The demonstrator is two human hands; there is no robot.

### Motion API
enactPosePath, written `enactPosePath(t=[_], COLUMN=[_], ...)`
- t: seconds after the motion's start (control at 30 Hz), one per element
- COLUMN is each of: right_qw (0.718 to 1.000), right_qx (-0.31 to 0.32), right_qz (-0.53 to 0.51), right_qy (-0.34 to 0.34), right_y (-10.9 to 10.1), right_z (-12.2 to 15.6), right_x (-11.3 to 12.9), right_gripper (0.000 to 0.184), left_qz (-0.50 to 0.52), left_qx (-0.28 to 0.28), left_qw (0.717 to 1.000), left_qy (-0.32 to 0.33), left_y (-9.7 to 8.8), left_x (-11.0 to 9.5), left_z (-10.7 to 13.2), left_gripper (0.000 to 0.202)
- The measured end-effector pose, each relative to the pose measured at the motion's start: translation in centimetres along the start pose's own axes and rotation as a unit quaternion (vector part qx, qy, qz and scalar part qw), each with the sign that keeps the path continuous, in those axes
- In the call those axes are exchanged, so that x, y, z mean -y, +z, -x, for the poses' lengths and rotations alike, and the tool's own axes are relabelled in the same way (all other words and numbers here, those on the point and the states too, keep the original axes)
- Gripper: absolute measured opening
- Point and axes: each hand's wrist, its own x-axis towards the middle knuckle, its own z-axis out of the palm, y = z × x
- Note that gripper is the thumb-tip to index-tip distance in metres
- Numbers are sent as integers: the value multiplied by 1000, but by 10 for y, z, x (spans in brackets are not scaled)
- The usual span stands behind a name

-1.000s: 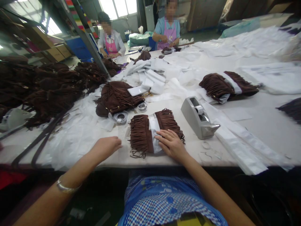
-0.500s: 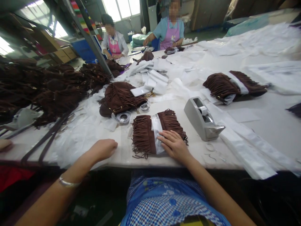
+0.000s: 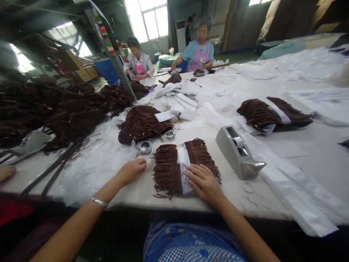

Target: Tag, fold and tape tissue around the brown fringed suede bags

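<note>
Currently, your right hand [image 3: 205, 182] lies flat, gripping nothing, on the fringed bag [image 3: 167, 169], just left of the tape dispenser [image 3: 237, 153] (1 white band [image 3: 183, 155] crosses the bag). Your left hand [image 3: 132, 171], farther left of the dispenser, is curled; whether around anything, I can't tell.

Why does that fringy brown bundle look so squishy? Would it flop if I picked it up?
The fringed brown bundle would probably bend a bit, since it looks like soft, creased material. Its loose strips would likely dangle, because they splay out on the table. The pale band across its middle might help hold it together.
</note>
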Motion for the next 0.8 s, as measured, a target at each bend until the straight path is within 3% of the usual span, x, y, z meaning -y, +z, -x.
enactPosePath(t=[0.07,0.17,0.27,0.37,0.5,0.6,0.7,0.8], right_qw=[1000,1000,1000,1000,1000,1000,1000,1000], right_qx=[0,2,10,11,2,-2,2,3], right_qz=[-1,4,14,17,12,4,2,3], right_qy=[-1,-3,-2,-6,-7,-4,-4,2], right_y=[1,1,1,1,1,1,2,2], right_z=[0,0,0,0,-1,-1,0,0], right_x=[0,-1,-2,-2,-2,-2,-3,-3], right_gripper=[35,34,35,35,36,36,36,37], left_qz=[-15,14,55,16,-21,-32,-38,12], left_qx=[-15,-68,-78,-29,29,37,10,-21], left_qw=[999,997,993,992,996,998,999,999], left_qy=[-37,-43,64,123,80,39,-9,41], left_y=[-10,-18,-15,-7,-4,-12,-22,-22], left_x=[5,-12,-32,-29,8,27,17,-11], left_z=[7,-18,-60,-78,-48,-19,-15,-39], left_gripper=[22,28,40,41,30,26,29,45])
